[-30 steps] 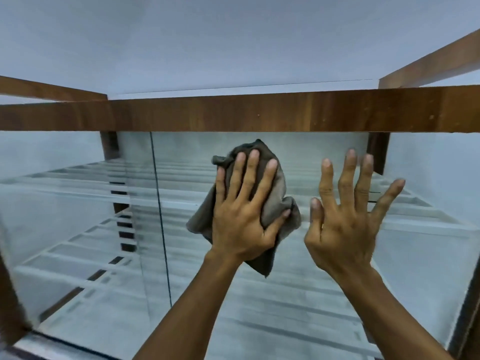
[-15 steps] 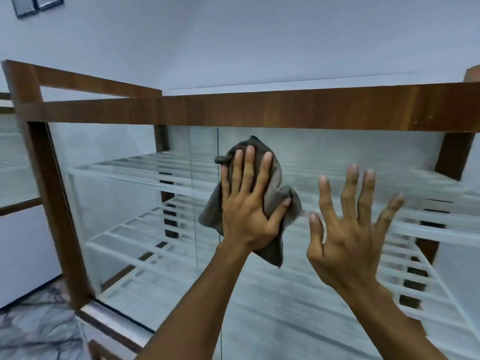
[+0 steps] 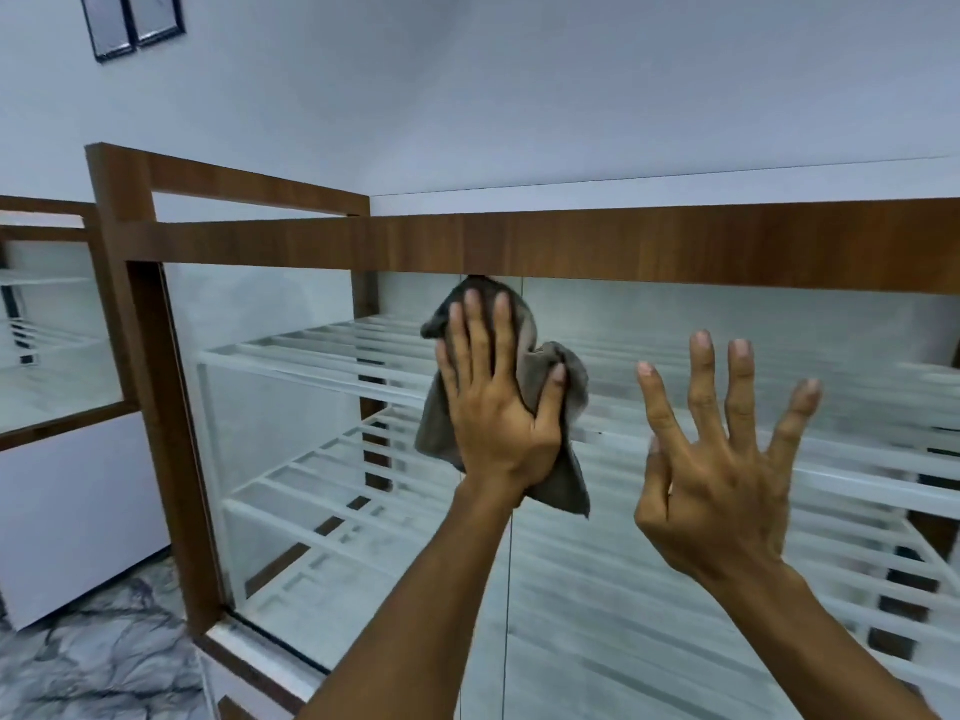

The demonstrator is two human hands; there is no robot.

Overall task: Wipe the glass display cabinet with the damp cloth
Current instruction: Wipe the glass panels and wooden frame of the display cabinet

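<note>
Pressed one cloth [image 3: 561, 485], long axis vertical, onto one glass cabinet [image 3: 623, 241] with flat left hand [image 3: 498, 407]; held right hand [image 3: 722, 485] splayed, empty.

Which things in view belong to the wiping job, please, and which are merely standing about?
Job: left hand pressing the grey cloth against the glass display cabinet; right hand, fingers spread.
Standing about: second cabinet at left; dark-framed panels on the wall; marbled floor.

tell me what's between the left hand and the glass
The cloth, pressed against the glass under the left hand; the head view shows it.
</note>
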